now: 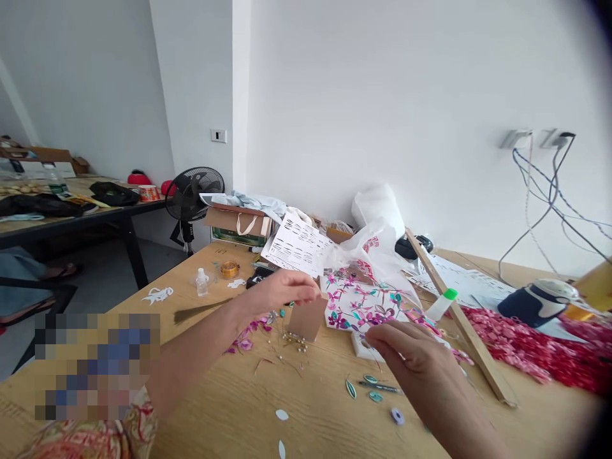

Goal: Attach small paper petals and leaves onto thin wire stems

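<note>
On wooden table [229,414]: brown card [306,320] below left hand [282,288], beads [299,345] at lower edge. White block [362,347] near right hand [418,350]. Both hands' fingers close together; pinch cannot be told. Card likely light, stiff, creasable; grip side edges.

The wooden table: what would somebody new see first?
Probably the red and pink heap right of the wooden strip on the table. Next, the white sheet with purple and pink flowers, just beyond the right hand. The black fan past the table's far left corner might catch the eye.
</note>
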### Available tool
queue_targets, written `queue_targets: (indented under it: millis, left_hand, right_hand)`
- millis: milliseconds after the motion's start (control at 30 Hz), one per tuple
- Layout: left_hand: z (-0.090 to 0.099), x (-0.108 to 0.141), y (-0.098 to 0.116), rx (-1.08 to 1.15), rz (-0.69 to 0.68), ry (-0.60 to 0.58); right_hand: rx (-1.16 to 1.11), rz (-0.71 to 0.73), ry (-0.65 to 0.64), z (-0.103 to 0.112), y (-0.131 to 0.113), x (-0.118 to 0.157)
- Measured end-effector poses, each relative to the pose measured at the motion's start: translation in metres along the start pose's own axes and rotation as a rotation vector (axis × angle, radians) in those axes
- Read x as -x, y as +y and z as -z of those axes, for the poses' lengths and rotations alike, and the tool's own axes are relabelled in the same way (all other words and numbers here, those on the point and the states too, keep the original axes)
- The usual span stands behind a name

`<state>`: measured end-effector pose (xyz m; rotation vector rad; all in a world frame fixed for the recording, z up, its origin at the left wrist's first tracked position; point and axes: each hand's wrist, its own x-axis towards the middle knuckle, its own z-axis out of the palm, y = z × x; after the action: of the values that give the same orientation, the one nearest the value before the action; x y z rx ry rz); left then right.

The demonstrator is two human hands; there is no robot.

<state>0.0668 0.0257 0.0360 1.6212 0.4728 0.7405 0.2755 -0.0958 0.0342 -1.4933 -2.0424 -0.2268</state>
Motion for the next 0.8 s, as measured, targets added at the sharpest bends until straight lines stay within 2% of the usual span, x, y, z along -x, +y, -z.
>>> queue_targets:
  millis: [100,200,267,500,667,800]
  left_hand:
    - [-0.015,-0.005,0.01,-0.199,0.053,-0.208]
    - [-0.03,-0.009,0.013,-0.217,0.094,-0.362]
    - [-0.036,-0.01,0.011,-0.168,0.114,-0.409]
    - [-0.039,-0.012,0.003,0.067,0.184,-0.408]
    - [-0.034,-0.006,0.005,0.19,0.26,-0.403]
    - [-0.032,-0.002,0.005,0.304,0.311,-0.371]
  right_hand:
    - [0.072,0.101,-0.054,0.003,-0.008,-0.007]
    - [0.122,0.169,-0.1,0.004,-0.014,-0.01]
    - [0.15,0.185,-0.122,0.004,-0.018,-0.01]
    - [0.045,0.095,-0.135,0.01,-0.019,-0.011]
    - [-0.219,-0.101,-0.095,0.016,-0.006,-0.008]
    - [-0.482,-0.277,-0.073,0.007,0.001,-0.006]
